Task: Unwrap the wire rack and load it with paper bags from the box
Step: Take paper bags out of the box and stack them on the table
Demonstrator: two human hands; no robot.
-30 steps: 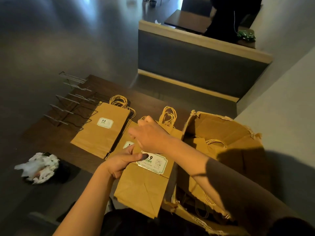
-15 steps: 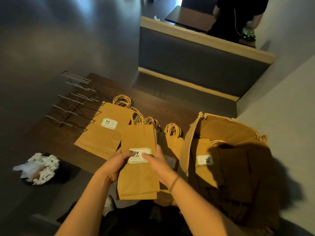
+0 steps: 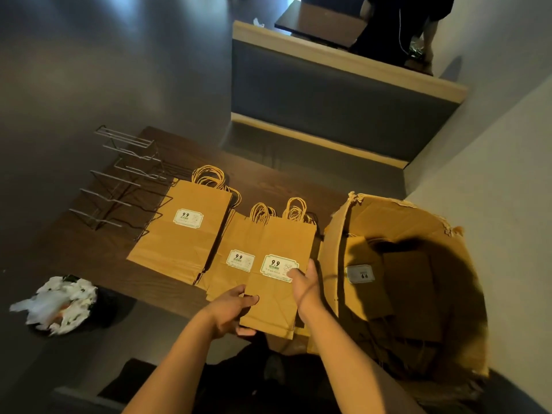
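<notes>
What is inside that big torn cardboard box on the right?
The cardboard box holds brown paper bags lying flat, one showing a white label. The far side sits in deep shadow, so how many there are, and what lies beneath them, cannot be seen.

Dark wooden desk; bin of crumpled white wrapping on the floor at left; upholstered bench beyond.

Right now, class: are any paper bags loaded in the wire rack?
No: the wire rack stands bare, with the paper bags flat on the table beside it.
</notes>
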